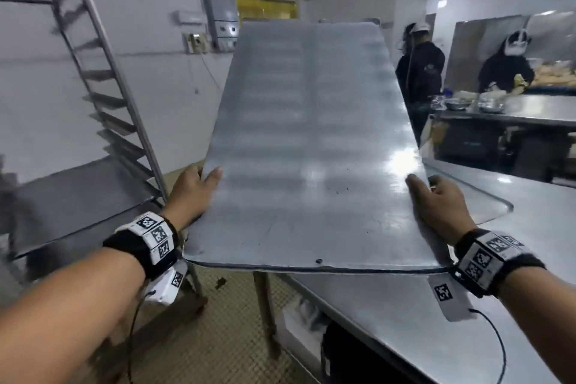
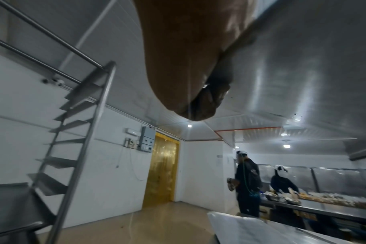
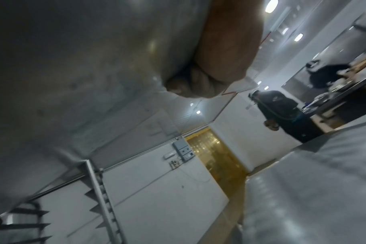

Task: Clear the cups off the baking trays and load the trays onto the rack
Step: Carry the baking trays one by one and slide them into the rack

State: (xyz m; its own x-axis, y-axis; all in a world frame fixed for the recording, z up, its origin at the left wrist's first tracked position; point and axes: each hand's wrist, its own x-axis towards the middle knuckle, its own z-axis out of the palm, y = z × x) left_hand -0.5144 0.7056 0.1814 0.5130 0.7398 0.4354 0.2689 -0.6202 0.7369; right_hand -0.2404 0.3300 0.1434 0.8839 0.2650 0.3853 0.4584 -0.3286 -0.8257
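Observation:
I hold a large bare metal baking tray (image 1: 308,140) in the air, its far end tilted up. My left hand (image 1: 194,188) grips its left edge, thumb on top and fingers curled underneath. My right hand (image 1: 436,199) grips the right edge the same way. No cups are on it. The left wrist view shows the tray's underside (image 2: 303,66) above my curled left hand (image 2: 198,99). In the right wrist view the underside (image 3: 83,74) fills the left, with my right hand (image 3: 203,82) curled on it. The steel tray rack (image 1: 103,87) stands to the left, a tray (image 1: 78,196) on a lower runner.
A steel worktable (image 1: 452,305) lies below and right of the tray, with another tray (image 1: 473,199) on it. Two people (image 1: 420,72) stand at a far counter (image 1: 514,112) on the right. A yellow strip curtain (image 2: 161,171) covers a doorway at the back. Tiled floor lies between rack and table.

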